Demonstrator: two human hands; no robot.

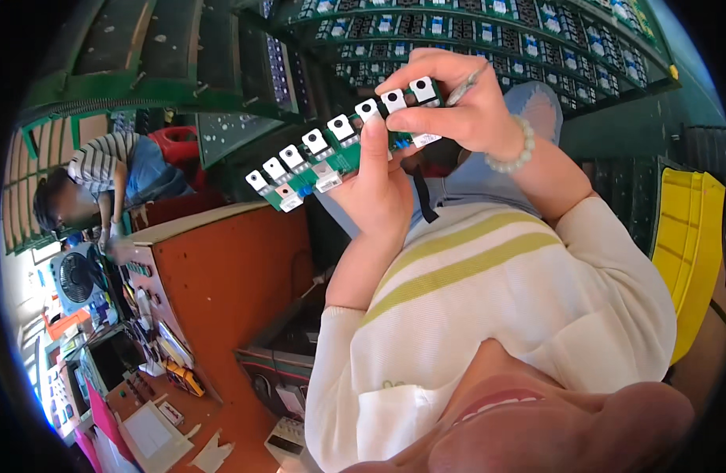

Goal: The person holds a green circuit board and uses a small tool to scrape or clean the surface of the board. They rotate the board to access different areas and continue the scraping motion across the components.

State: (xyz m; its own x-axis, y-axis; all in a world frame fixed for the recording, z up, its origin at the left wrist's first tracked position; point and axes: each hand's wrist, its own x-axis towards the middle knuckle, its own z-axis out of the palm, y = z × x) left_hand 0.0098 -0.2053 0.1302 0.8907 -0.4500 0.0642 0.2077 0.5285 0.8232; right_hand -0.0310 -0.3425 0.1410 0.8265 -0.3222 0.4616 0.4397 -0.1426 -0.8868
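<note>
A long green circuit board [347, 160] is held up in front of my lap, sloping upward to the right. Along its upper edge stands a row of several white-and-black, tab-shaped components [315, 142], each with a dark round spot. White connectors [328, 180] and small blue parts line its lower side. My left hand [382, 185] is closed on the board near its middle, the thumb upright against its face. My right hand [457, 110], with a beaded bracelet at the wrist, pinches the right end. A slim grey pointed thing [467, 83] shows by its fingers; I cannot tell its kind.
Green racks [489, 35] full of similar boards stand beyond my hands. A yellow bin [688, 252] is at the right. Left are an orange-brown cabinet [229, 276], a cluttered bench with a multimeter [184, 378], a fan [75, 277], and another person [103, 169] bending over work.
</note>
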